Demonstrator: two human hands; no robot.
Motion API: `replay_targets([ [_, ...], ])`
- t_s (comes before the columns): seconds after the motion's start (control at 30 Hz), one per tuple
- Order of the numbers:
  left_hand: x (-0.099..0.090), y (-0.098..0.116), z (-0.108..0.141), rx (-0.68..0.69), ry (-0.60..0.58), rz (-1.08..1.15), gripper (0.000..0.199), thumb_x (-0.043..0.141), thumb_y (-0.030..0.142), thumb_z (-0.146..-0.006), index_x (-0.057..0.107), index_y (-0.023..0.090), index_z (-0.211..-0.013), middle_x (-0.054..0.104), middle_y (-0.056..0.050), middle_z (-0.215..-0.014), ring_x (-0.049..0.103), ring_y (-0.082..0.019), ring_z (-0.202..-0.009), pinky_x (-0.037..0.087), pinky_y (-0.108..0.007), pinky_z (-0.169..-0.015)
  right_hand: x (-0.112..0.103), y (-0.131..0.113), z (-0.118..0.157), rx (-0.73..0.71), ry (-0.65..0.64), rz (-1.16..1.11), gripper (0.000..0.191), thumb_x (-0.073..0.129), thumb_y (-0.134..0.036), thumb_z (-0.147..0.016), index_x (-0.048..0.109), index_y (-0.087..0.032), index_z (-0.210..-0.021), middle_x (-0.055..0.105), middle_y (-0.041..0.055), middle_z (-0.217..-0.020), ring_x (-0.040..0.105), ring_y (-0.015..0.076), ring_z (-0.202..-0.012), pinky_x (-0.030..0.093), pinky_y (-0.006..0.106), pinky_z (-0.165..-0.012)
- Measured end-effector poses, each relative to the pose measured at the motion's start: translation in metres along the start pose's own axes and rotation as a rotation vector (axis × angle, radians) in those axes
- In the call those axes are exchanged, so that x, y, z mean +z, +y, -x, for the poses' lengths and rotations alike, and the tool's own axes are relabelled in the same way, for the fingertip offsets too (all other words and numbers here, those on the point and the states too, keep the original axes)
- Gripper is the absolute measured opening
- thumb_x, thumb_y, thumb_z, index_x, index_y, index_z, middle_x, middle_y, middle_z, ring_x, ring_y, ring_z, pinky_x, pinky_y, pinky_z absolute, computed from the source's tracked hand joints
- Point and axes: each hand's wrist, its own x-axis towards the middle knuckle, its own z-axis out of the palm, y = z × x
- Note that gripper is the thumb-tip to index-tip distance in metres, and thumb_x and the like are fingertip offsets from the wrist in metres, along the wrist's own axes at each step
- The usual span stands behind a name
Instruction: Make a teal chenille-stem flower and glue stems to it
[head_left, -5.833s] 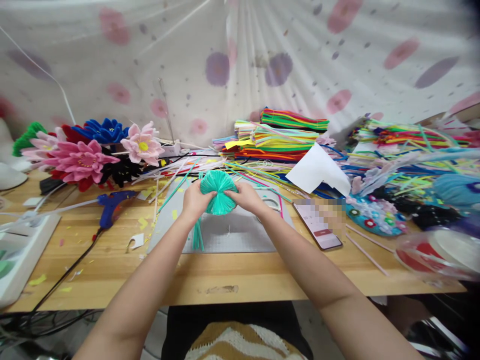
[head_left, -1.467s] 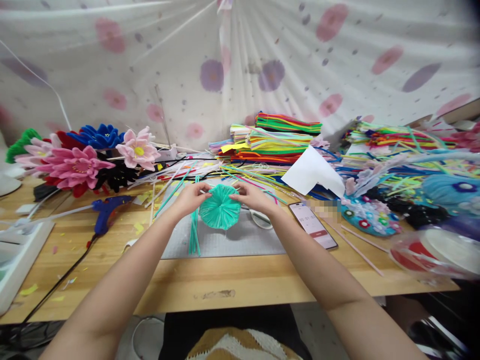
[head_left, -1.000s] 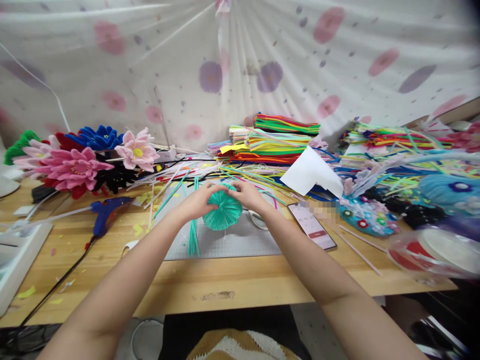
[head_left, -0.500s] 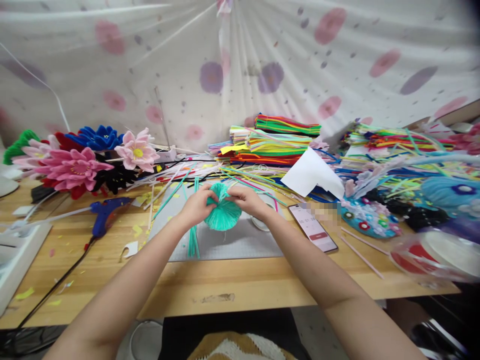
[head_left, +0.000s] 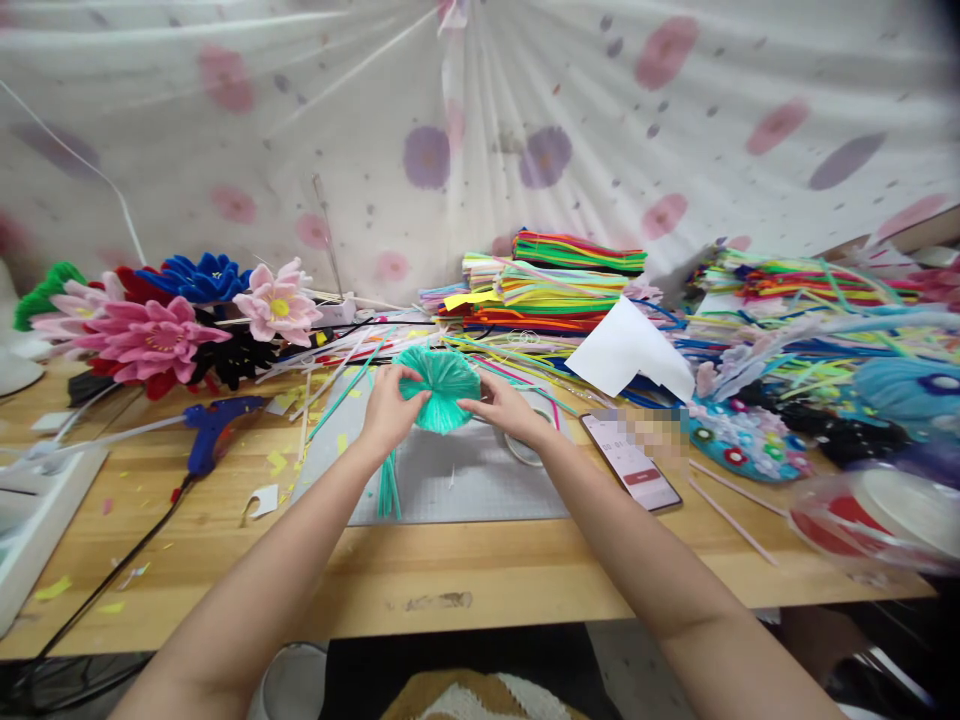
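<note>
A round, bright teal disc of glossy, fine-ribbed material (head_left: 441,385), its ribs fanning out from a pinched centre, is held up above a grey, grid-marked cutting mat (head_left: 480,495) on the light wooden counter (head_left: 525,570). The left hand (head_left: 394,405) grips the disc at its left side, the thumb laid across the front toward the centre and the other fingers curled at the edge. The right hand (head_left: 506,405) has its fingers closed on the right edge, with the thumb on the lower right of the front. The disc faces the wearer of the camera.

Below the left hand, a bundle of thin teal stems (head_left: 388,490) lies on the mat, its upper part hidden by the hand. Near the right forearm, a pale ring-shaped roll (head_left: 523,452) rests on the mat, partly covered by the right hand. Just right of the mat lies a phone with a lit, pinkish screen (head_left: 637,470), and behind it a white sheet of paper with a notched edge (head_left: 634,348) leans over the heap of stems.

Farther left, a dark blue glue gun (head_left: 214,430) lies on its side on the counter among yellow scraps, behind it a cluster of fuzzy pink, blue, red and black flowers (head_left: 161,335). Stacked bundles of multicoloured fuzzy stems (head_left: 559,285) stand at the back, before a white, flower-printed curtain (head_left: 360,120).
</note>
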Motion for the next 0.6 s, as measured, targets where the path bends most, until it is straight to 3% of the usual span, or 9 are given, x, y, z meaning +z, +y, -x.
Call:
replay_targets([
  [0.1,0.001,-0.006,-0.002,-0.046,-0.019,0.064,0.032,0.068,0.032,-0.06,0.052,0.019,-0.085,0.053,-0.004,-0.088,0.051,-0.021,-0.089,0.042,-0.035,-0.079,-0.003,0.002,0.002,0.073,0.003,0.006,0.029,0.049,-0.038,-0.079,0.061,-0.017,-0.095,0.064,0.0035,-0.083,0.056,0.0154,-0.072,0.043,0.027,-0.066],
  [0.23,-0.011,0.001,-0.011,0.016,-0.052,0.106,0.054,0.071,0.04,-0.056,0.05,0.02,-0.102,0.049,-0.007,-0.111,0.049,-0.022,-0.102,0.041,-0.035,-0.083,-0.012,-0.006,-0.002,0.093,-0.08,0.053,0.024,0.049,-0.036,-0.079,0.064,-0.018,-0.085,0.062,0.0008,-0.07,0.054,0.0144,-0.064,0.041,0.025,-0.06],
  [0.3,-0.017,0.01,-0.016,0.082,-0.167,0.068,0.046,0.067,0.041,-0.06,0.054,0.02,-0.1,0.054,-0.006,-0.109,0.05,-0.022,-0.102,0.039,-0.034,-0.085,-0.015,-0.012,-0.005,0.085,-0.149,0.097,0.023,0.05,-0.035,-0.078,0.064,-0.017,-0.082,0.061,0.0003,-0.067,0.052,0.0133,-0.062,0.039,0.024,-0.058],
  [0.4,-0.019,0.021,-0.021,0.028,-0.359,-0.046,0.031,0.061,0.042,-0.066,0.062,0.019,-0.087,0.063,-0.003,-0.088,0.056,-0.021,-0.086,0.042,-0.031,-0.077,-0.018,-0.023,-0.007,0.027,-0.195,0.18,0.022,0.049,-0.031,-0.078,0.063,-0.015,-0.081,0.06,0.0,-0.069,0.051,0.0122,-0.063,0.037,0.022,-0.058],
  [0.6,-0.007,0.028,-0.018,-0.01,-0.356,-0.105,0.02,0.052,0.031,-0.069,0.065,0.016,-0.074,0.062,-0.001,-0.069,0.054,-0.017,-0.067,0.038,-0.025,-0.058,-0.012,-0.054,-0.006,-0.237,-0.203,0.336,0.019,0.049,-0.029,-0.08,0.06,-0.016,-0.073,0.058,-0.0003,-0.07,0.047,0.0117,-0.067,0.033,0.022,-0.063],
])
